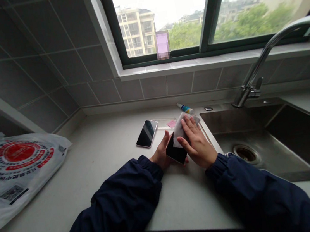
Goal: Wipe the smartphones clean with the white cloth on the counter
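My left hand [161,155] is closed around the edges of a dark-screened smartphone [176,155], held tilted above the counter. My right hand [197,142] lies on a white wipe [179,133], pressing it against the phone's screen with the fingers close together. The wipe covers the upper part of the screen, and one corner sticks out past my fingers. To the left, a second smartphone [147,133] rests on the counter, screen up. Behind my hands lie a small pink slip [171,123] and a small tube [185,108] with a blue and yellow label.
The white counter [104,151] runs beneath the hands. On the right is a steel sink [268,161] with a chrome faucet [250,73]. A printed white plastic bag [21,164] sits at the left. A window [155,6] is above the back ledge.
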Demonstrator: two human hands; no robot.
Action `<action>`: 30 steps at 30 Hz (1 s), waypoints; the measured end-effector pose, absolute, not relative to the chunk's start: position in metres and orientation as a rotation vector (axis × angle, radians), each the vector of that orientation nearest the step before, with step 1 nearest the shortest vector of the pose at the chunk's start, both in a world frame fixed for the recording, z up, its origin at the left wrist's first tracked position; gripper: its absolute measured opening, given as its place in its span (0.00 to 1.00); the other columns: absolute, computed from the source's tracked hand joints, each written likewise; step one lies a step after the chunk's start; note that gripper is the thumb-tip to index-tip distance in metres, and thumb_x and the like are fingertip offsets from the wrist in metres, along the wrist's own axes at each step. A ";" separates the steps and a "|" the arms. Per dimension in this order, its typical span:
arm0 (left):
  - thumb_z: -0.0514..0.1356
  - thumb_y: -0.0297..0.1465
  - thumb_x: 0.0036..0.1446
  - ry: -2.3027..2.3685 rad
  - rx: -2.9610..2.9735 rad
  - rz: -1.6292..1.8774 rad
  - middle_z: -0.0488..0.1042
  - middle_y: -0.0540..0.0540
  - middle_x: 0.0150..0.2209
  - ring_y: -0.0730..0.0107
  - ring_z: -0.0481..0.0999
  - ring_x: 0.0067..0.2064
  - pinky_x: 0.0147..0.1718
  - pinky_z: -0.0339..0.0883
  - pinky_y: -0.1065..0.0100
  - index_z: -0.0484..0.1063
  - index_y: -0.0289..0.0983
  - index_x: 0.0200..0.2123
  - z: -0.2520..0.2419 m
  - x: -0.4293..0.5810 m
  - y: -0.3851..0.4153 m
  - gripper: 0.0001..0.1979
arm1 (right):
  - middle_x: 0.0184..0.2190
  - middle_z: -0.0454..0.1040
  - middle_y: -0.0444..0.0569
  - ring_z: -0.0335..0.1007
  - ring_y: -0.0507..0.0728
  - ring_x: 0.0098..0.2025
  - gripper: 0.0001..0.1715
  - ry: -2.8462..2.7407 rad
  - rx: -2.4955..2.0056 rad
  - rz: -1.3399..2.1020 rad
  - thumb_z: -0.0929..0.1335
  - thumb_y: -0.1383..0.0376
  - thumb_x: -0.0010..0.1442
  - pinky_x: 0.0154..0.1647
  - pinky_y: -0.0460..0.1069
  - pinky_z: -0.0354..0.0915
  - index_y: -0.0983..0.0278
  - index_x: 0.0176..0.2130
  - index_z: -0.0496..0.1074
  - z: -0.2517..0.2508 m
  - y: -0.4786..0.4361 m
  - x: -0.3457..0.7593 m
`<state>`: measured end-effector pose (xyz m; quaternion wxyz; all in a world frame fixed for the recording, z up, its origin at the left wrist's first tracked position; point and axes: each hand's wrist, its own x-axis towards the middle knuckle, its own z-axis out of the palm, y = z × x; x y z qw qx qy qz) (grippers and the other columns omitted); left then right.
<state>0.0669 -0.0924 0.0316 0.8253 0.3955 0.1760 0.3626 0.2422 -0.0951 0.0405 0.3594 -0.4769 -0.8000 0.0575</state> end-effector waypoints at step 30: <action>0.46 0.55 0.69 0.531 0.589 0.992 0.81 0.34 0.47 0.56 0.82 0.35 0.32 0.78 0.57 0.67 0.34 0.65 0.046 0.064 -0.090 0.37 | 0.76 0.40 0.64 0.33 0.68 0.78 0.48 -2.064 -1.185 0.555 0.59 0.40 0.70 0.75 0.66 0.44 0.71 0.72 0.58 0.031 -0.096 0.238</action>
